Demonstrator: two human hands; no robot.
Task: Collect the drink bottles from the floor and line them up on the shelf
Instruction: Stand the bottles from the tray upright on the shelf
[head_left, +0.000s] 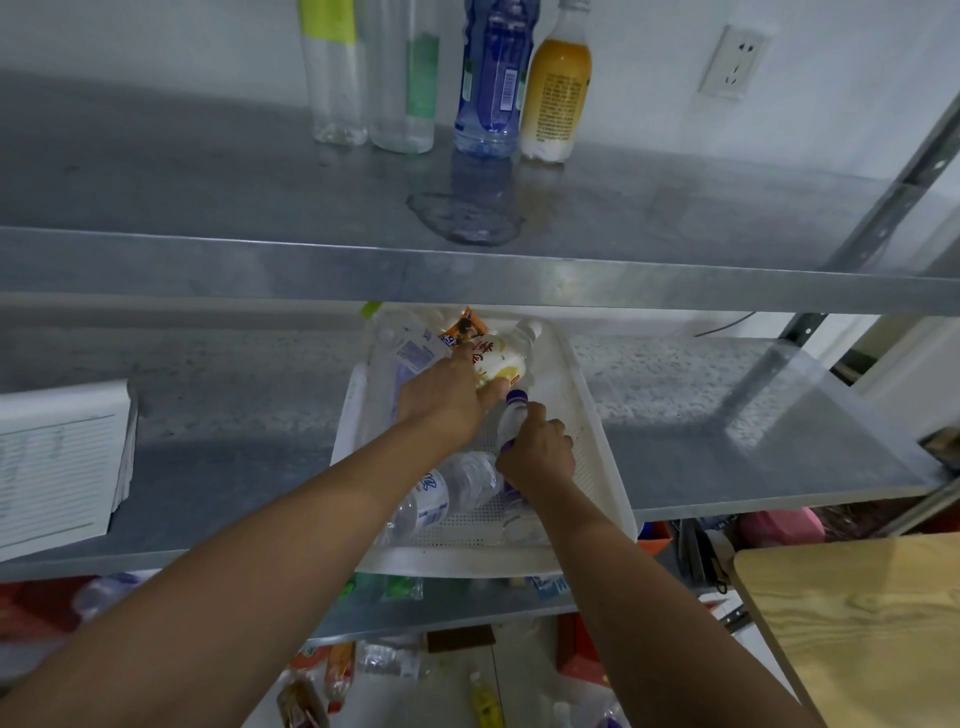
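Though mostly hidden by right hand, purple-capped bottle in tray.

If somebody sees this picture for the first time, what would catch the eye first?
Both hands reach into a white tray on the middle shelf: the left hand grips a pale yellow bottle, the right hand grips a purple-capped bottle. On the top shelf four bottles stand upright in a row, with a puddle in front of them.
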